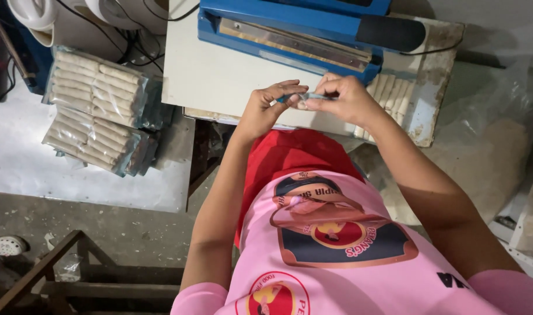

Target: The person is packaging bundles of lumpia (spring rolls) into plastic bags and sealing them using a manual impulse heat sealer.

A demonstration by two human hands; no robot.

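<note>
Pinching thin clear plastic bag edge [309, 97] between both hands, left hand [266, 108] and right hand [345, 99], fingers clamped on it; blue heat sealer [289, 29] just behind on white desk [214, 76]; packed pale rolls [94, 111] stacked left.

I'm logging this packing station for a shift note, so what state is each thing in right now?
Blue heat sealer: arm raised, jaw open, nothing in it.
Clear plastic bag: pinched at its edge between both hands.
Left hand: closed on the bag.
Right hand: closed on the bag.
Rolls under the right hand: lying in a row on the table.
Packed bags of rolls: stacked at the left.
</note>
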